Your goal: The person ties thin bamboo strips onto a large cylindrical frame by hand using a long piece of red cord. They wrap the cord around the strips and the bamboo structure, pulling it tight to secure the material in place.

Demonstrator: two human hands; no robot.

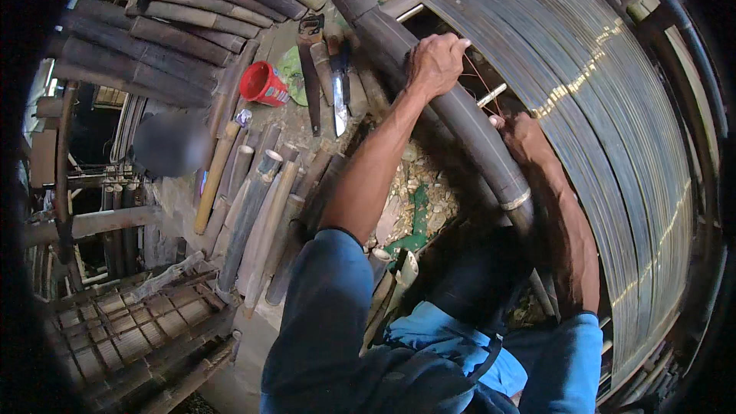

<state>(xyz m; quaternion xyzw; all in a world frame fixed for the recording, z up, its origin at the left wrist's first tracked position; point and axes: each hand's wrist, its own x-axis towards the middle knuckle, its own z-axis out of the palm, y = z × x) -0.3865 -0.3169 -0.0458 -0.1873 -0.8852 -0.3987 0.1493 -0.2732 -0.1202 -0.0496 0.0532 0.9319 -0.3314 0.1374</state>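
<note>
My left hand (437, 65) is closed over the top of a thick dark bamboo pole (475, 130), its thumb and forefinger pinching a thin reddish cord (481, 75). Lower and to the right, my right hand (524, 138) is curled beside the pole, at the near edge of a panel of narrow dark slats (590, 100). The cord runs down to its fingertips, which look pressed together on it. A short pale stick (492, 95) pokes out between the pole and the panel. Pale bindings cross the slats in lines.
Left of the pole lie a handsaw (310, 80) and a long-bladed knife (340, 100), near a red plastic tub (263, 84). Cut bamboo lengths (261, 184) lie closer in; more bamboo poles (180, 31) are stacked at far left. Wood chips (437, 199) cover the floor beneath my arms.
</note>
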